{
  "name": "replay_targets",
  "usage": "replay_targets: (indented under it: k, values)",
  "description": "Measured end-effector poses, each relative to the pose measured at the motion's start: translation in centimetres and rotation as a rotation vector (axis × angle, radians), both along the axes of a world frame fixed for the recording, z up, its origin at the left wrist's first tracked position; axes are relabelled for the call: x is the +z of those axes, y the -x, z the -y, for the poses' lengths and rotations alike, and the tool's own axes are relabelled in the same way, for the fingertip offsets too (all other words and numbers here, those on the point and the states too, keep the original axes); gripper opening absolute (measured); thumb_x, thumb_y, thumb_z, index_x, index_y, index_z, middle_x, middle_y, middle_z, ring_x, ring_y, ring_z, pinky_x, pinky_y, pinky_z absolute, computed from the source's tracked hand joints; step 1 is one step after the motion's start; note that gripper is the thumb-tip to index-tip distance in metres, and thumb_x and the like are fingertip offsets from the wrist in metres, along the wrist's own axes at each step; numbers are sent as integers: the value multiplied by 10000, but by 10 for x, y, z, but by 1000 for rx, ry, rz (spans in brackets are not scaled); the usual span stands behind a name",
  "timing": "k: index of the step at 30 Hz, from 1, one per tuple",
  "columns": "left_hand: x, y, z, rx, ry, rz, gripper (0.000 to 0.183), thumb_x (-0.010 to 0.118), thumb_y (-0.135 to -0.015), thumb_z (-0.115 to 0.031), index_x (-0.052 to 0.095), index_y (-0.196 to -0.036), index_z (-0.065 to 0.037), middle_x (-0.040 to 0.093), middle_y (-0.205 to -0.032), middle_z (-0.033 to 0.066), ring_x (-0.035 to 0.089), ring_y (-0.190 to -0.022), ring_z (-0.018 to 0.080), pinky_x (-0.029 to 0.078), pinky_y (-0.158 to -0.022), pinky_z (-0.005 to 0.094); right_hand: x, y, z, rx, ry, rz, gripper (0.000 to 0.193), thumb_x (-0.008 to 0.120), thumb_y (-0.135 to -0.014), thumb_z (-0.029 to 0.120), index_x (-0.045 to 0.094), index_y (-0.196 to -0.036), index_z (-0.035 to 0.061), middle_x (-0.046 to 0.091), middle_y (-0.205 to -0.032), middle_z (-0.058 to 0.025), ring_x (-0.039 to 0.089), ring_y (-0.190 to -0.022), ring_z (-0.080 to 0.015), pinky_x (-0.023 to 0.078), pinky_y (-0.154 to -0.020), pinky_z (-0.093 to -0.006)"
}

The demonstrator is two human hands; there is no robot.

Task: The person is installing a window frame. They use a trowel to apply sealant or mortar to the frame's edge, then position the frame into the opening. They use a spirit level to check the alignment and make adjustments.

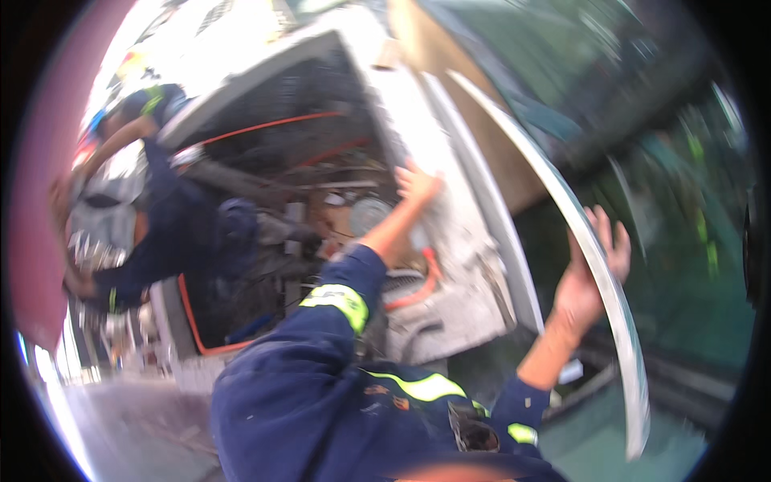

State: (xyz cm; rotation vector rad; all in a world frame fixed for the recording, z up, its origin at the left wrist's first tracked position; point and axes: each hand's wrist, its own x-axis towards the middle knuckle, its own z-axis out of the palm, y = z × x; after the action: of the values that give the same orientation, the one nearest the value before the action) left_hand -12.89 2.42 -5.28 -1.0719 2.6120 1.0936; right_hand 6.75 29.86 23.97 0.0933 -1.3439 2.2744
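Note:
My left hand [419, 183] rests with its fingers apart on the pale, dusty ledge [450, 297] beside a dark opening. It seems to hold nothing. My right hand [593, 261] is at a long white curved edge [569, 201], which crosses in front of the palm. Its fingers spread out on the far side of that edge, seemingly against a dark, reflective glass-like panel [666, 225]. Whether the palm presses on the edge cannot be made out. Both sleeves are navy with yellow reflective bands.
Inside the opening lie clutter, an orange tube [426, 281] and a round clear object [369, 215]. At the left a co-worker [177, 217] in navy bends over a greyish, shiny thing [104, 217]. A brown board [490, 153] stands behind the white edge. Much is blurred.

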Motion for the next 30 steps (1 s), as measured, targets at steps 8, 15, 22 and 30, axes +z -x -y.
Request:
replay_targets:
  k: [8,15,22,30]
  values:
    - [174,-11,-49,-373,-966,-586,972,677,-989,-608,278,-1645,-12,422,-1602,314,488,-1448,448,421,-1200,567,26,-17,55,-12,173,-130,629,553,-1125,358,362,-1586,-25,400,-1595,-423,449,-1496,-519,478,-1221,-584]
    - [221,-37,-39,-343,-1873,-702,773,765,-947,-522,448,-1471,-50,622,-1352,217,689,-1189,390,570,-1020,582,-54,-53,70,-39,657,-19,566,602,-1082,331,497,-1535,8,528,-1504,-390,513,-1452,-492,550,-1144,-602]
    - [110,-57,-4,106,-901,-558,869,894,-840,-130,317,-1458,70,505,-1459,260,571,-1267,294,481,-1111,425,-182,-128,120,237,1204,648,714,412,-1147,498,447,-1491,-127,629,-1431,-326,672,-1291,-390,616,-1054,-406]
    - [30,-67,-18,119,-351,-223,1015,965,-796,-238,259,-1459,64,560,-1411,335,630,-1270,422,549,-1091,519,-147,-165,88,795,-183,756,382,611,-1117,294,762,-1201,-47,811,-1100,-168,801,-1020,-258,657,-818,-335]
